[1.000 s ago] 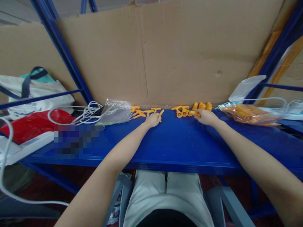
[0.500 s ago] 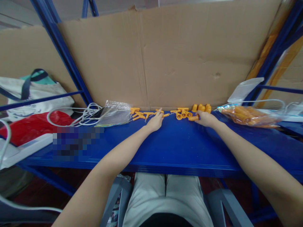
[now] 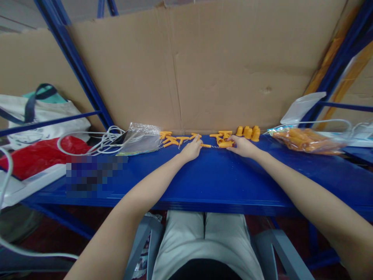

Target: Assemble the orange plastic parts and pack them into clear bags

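Observation:
Near the back of the blue table, my left hand (image 3: pixel 191 150) is closed on an orange corkscrew (image 3: pixel 206 146), its metal spiral pointing right. Facing the spiral's tip, my right hand (image 3: pixel 243 147) grips an orange tubular corkscrew sleeve (image 3: pixel 225 144) lying sideways. Whether tip and sleeve touch, I cannot tell. Left of and behind my left hand lie several T-shaped orange corkscrews (image 3: pixel 170 140). Behind the held sleeve are more orange pieces (image 3: pixel 224 133), partly hidden. Beyond my right hand, orange sleeves (image 3: pixel 247 132) stand upright in a short row.
A clear bag of orange parts (image 3: pixel 304 140) lies at right. At left are a clear plastic bag (image 3: pixel 140 142), a coiled white cable (image 3: pixel 109 140), a red bag (image 3: pixel 72 146) and a cloth bag (image 3: pixel 61 116). A cardboard panel (image 3: pixel 221 70) closes off the back.
My right hand has moved left with the sleeve, bringing it to the corkscrew's tip. The held corkscrew now points straighter to the right; my left hand has hardly moved.

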